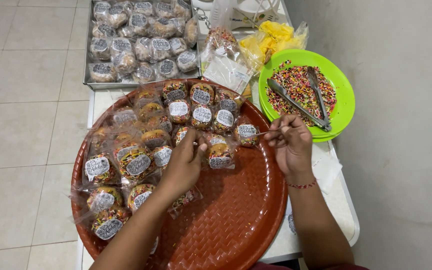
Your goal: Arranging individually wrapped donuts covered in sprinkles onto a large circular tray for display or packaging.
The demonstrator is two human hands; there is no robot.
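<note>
My left hand (185,161) grips a clear packet holding a sprinkle-topped pastry with a round label (219,154), over the big round brown woven tray (236,220). My right hand (291,141) pinches the thin top end of that packet's wrapper, pulled out to the right. Several more labelled pastry packets (136,160) lie across the tray's left and far side, close to my left hand.
A metal tray (92,85) full of similar packets stands at the far side. A green plate (343,95) holds coloured sprinkles and metal tongs (298,102). Yellow and clear plastic bags (271,40) lie beyond it. The white table edge (348,220) runs at right; tiled floor at left.
</note>
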